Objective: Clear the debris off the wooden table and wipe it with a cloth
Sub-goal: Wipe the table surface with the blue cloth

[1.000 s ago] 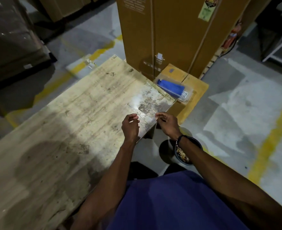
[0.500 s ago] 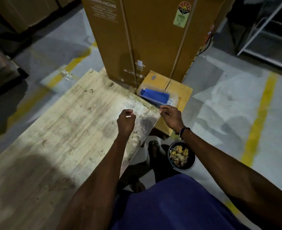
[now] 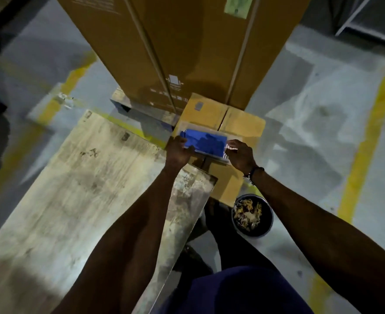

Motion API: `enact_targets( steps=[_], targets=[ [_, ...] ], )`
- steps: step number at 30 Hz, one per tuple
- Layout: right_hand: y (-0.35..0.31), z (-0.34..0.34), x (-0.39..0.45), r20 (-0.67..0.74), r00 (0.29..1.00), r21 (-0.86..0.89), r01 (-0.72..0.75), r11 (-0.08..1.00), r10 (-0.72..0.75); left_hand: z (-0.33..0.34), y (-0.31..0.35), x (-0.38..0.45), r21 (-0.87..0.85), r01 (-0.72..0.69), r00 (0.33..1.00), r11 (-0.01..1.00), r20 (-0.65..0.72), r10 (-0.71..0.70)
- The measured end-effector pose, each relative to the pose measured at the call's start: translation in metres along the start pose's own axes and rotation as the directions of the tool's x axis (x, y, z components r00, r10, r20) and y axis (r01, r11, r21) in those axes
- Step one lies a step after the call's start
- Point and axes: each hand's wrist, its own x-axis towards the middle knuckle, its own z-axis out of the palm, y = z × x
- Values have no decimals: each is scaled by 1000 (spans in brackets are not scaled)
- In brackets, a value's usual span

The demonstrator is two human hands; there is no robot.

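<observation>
A tall cardboard carton [image 3: 187, 48] stands behind the stained, pale wooden desk [image 3: 78, 189]. On the small box [image 3: 239, 123] beside it lies a clear packet holding a folded blue cloth [image 3: 206, 142]; left hand [image 3: 179, 150] and right hand [image 3: 240, 155] pinch its ends with curled fingers. A debris-filled bucket [image 3: 252, 215] sits on the floor.

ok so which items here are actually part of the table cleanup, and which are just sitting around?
Part of the job:
- wooden table
- blue cloth packet, held at its ends by the left hand and right hand
- bucket of debris on the floor

Just lying about:
- tall cardboard box
- small cardboard box under the packet
</observation>
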Motion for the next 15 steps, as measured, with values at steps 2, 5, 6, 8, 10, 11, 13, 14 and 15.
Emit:
enact_targets(
  steps=[2,5,6,8,10,11,13,14,15],
  targets=[
    [-5,2,15,58,996,-7,-61,998,61,14,-3,24,53,-49,999,997,14,48],
    [1,14,46,152,983,-33,-98,995,101,32,-16,52,123,-68,998,990,25,66],
    [4,20,56,171,979,-39,-105,994,110,39,-21,63,130,-66,998,989,27,63],
    [13,33,73,189,975,-42,-114,993,120,49,-28,79,120,-28,998,992,64,20],
    [20,44,82,203,972,-47,-112,993,119,56,-32,90,106,12,996,994,91,-21],
    [22,48,85,208,971,-50,-113,992,121,60,-33,95,90,17,997,996,77,-24],
    [27,54,90,195,975,-56,-96,994,106,63,-31,101,68,21,998,997,57,-25],
    [28,56,90,176,980,-52,-82,995,90,63,-29,102,77,37,997,996,67,-42],
    [28,56,89,157,985,-49,-64,997,71,62,-29,103,100,68,995,993,68,-75]
  ],
)
